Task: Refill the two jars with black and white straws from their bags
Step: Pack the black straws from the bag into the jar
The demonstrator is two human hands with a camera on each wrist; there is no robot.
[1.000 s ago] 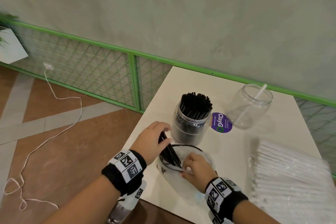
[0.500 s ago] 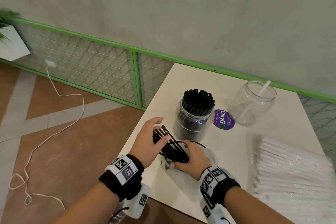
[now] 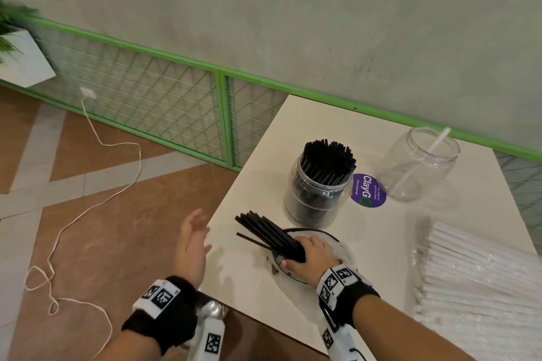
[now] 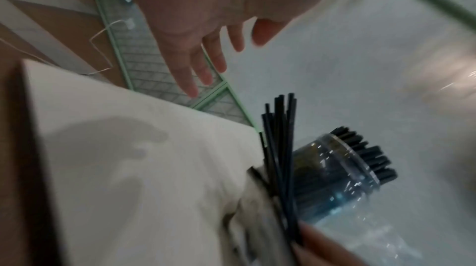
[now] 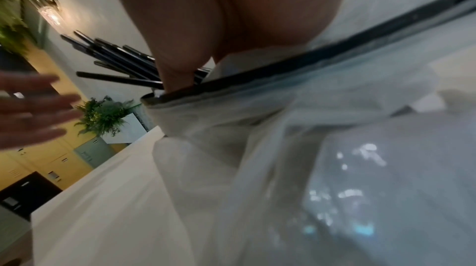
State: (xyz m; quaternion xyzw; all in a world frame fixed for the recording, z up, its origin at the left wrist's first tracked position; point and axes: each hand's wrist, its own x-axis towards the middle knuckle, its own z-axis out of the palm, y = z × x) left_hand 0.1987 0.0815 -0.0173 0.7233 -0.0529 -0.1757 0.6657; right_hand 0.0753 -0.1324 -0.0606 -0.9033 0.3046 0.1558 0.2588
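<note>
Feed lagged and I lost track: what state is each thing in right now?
Left hand: open, off the table edge, holding nothing.
Right hand: grips black straw bundle.
Black-straw jar: upright, packed.
Second jar: upright, one white straw.
White-straw bag: lying flat, full.

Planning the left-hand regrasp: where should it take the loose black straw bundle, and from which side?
Probably mid-length on the black straw bundle, from the table's left edge. Its free ends fan out toward the open left hand, while the right hand grips the bag end.
</note>
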